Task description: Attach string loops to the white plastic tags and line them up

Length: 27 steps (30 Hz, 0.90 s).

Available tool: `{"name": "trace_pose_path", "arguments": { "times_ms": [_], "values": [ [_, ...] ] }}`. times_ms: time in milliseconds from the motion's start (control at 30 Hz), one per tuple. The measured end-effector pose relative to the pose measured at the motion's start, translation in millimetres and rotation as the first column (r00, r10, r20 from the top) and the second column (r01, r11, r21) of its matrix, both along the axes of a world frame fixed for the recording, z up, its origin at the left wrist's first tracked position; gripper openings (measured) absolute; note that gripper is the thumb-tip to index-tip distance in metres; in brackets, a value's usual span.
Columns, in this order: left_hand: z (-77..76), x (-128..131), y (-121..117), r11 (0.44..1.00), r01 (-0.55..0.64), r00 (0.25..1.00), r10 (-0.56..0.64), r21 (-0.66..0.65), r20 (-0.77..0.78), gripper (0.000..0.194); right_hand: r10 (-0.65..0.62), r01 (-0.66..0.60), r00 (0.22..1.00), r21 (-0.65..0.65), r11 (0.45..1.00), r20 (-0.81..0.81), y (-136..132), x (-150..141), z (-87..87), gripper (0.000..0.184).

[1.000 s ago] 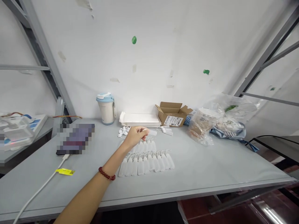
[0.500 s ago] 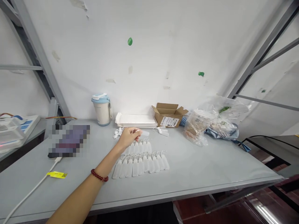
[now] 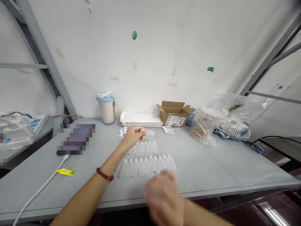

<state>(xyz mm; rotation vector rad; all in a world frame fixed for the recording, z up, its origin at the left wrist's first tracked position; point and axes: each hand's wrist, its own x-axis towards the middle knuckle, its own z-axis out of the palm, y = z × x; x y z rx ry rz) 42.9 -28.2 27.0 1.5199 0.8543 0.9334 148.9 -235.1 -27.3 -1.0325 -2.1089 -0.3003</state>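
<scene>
My left hand (image 3: 134, 137), with a dark red bead bracelet (image 3: 104, 174) at the wrist, pinches a small translucent white tag (image 3: 150, 133) above the grey table. Just below it lies a row of similar translucent tags (image 3: 147, 147) with thin white cords. A longer row of tags (image 3: 147, 165) lies side by side nearer the table's front edge. My right hand (image 3: 164, 197) is smeared by motion over that front edge, so its fingers cannot be made out. A few loose tags (image 3: 168, 131) lie to the right of my left hand, and small white pieces (image 3: 123, 131) lie behind it.
At the back stand a blue-lidded cup (image 3: 106, 108), a white flat stack (image 3: 142, 119) and an open cardboard box (image 3: 175, 114). Plastic bags (image 3: 207, 124) lie at right. On the left are a blurred-out phone (image 3: 76, 139) and its white cable (image 3: 39, 191).
My right hand has come into view from the bottom right, over the front edge. My left hand stays nearly in place with the tag. The whole view has shifted slightly.
</scene>
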Motion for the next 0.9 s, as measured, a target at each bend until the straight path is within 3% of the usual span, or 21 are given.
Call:
{"name": "trace_pose_path", "arguments": {
  "times_ms": [67, 100, 167, 233, 300, 500, 733, 900],
  "values": [
    [2.8, 1, -4, 1.000, 0.018, 0.999, -0.017, 0.024, -0.029, 0.026, -0.103, 0.110, 0.991, 0.076, 0.991, -0.084, 59, 32, 24.5, 0.020],
    [3.8, 1, -6, 0.999, 0.027, 0.999, -0.025, 0.041, -0.044, 0.026, -0.152, 0.158, 0.981, 0.044, 0.986, -0.124, 85, 46, 34.8, 0.018],
    [4.5, 2, -8, 0.997, 0.044, 0.997, -0.040, 0.069, -0.061, 0.025, -0.226, 0.199, 0.957, -0.157, 0.967, -0.180, 123, 67, 48.0, 0.023],
    [4.2, 2, -9, 0.994, 0.070, 0.996, -0.064, 0.082, -0.065, 0.025, -0.226, 0.085, 0.931, -0.433, 0.898, -0.287, 140, 78, 50.0, 0.029],
    [3.7, 3, -9, 0.991, 0.092, 0.994, -0.087, 0.094, -0.060, 0.025, -0.213, -0.002, 0.903, -0.500, 0.866, -0.372, 140, 81, 44.6, 0.032],
    [2.2, 6, -14, 0.987, 0.116, 0.992, -0.110, 0.114, -0.056, 0.023, -0.174, -0.056, 0.889, -0.477, 0.877, -0.424, 129, 82, 30.8, 0.028],
    [-2.1, 5, -14, 0.977, 0.194, 0.977, -0.184, 0.087, -0.109, 0.027, -0.188, 0.021, 0.891, -0.376, 0.927, -0.413, 137, 82, 18.3, 0.019],
    [-2.1, 3, -14, 0.961, 0.235, 0.968, -0.217, 0.146, -0.130, 0.033, -0.179, 0.048, 0.899, -0.317, 0.947, -0.399, 136, 82, 16.0, 0.018]
  ]
}}
